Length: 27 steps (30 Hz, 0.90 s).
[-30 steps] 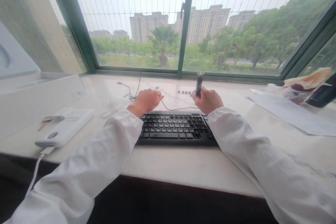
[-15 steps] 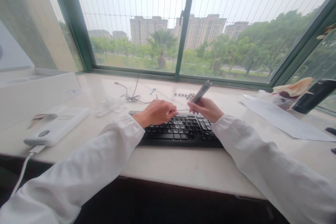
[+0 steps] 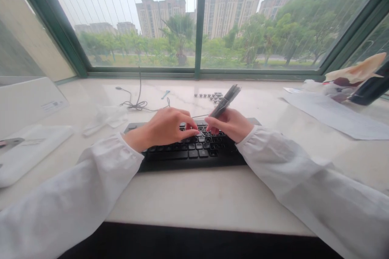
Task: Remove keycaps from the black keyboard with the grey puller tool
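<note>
A black keyboard point(image 3: 173, 154) lies under both hands, and several of its key positions on the right half show bare sockets. Above its middle keys, my left hand point(image 3: 165, 127) has thumb and forefinger drawn close together, with a thin pale strand at the tips that I cannot make out clearly. Just to the right, my right hand point(image 3: 234, 123) is closed around a dark grey stick-like tool point(image 3: 225, 100), tilted with its frayed-looking upper end away from me. The tool's lower end is hidden by my fingers, close to the keys.
Loose keycaps point(image 3: 212, 96) lie behind the keyboard, left of them a small blue piece point(image 3: 165, 94) and a coiled cable point(image 3: 136, 105). Clear plastic wrap point(image 3: 105, 119) and a white device point(image 3: 33, 149) are on the left. Paper sheets point(image 3: 337, 117) lie right, before the window.
The view has tilted down and shifted. Both hands have come lower over the keys and nearer each other; the right still grips the dark tool.
</note>
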Tool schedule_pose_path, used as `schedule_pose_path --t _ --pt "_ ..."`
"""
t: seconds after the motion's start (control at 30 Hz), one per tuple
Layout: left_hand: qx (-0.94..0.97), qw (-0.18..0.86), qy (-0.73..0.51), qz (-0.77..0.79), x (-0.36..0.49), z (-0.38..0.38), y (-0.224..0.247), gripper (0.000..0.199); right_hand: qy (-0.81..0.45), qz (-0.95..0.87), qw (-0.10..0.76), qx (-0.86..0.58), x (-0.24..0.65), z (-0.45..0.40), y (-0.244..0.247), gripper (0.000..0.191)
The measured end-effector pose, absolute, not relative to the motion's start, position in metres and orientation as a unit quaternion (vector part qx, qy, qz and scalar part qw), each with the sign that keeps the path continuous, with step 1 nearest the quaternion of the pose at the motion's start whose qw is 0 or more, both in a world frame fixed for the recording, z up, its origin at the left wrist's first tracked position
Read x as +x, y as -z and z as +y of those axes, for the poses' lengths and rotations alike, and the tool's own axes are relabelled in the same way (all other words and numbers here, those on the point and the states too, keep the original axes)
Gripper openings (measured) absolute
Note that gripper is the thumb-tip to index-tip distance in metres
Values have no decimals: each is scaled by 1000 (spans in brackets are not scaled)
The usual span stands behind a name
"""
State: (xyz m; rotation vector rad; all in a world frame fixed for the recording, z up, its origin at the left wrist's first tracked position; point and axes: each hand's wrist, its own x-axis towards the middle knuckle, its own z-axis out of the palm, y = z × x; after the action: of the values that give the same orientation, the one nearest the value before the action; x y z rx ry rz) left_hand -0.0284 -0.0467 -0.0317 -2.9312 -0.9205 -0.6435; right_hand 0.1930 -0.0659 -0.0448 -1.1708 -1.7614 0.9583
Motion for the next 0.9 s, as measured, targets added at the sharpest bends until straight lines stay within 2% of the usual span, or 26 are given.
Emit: schedule_pose_path --t 0.57,0.9 --pt "-926 -67 209 -306 -23 -50 35 19 -205 -757 364 -503 185 -70 48 26" --pt "-919 -103 219 -310 -23 -51 34 25 -101 -765 354 -528 175 -77 45 25"
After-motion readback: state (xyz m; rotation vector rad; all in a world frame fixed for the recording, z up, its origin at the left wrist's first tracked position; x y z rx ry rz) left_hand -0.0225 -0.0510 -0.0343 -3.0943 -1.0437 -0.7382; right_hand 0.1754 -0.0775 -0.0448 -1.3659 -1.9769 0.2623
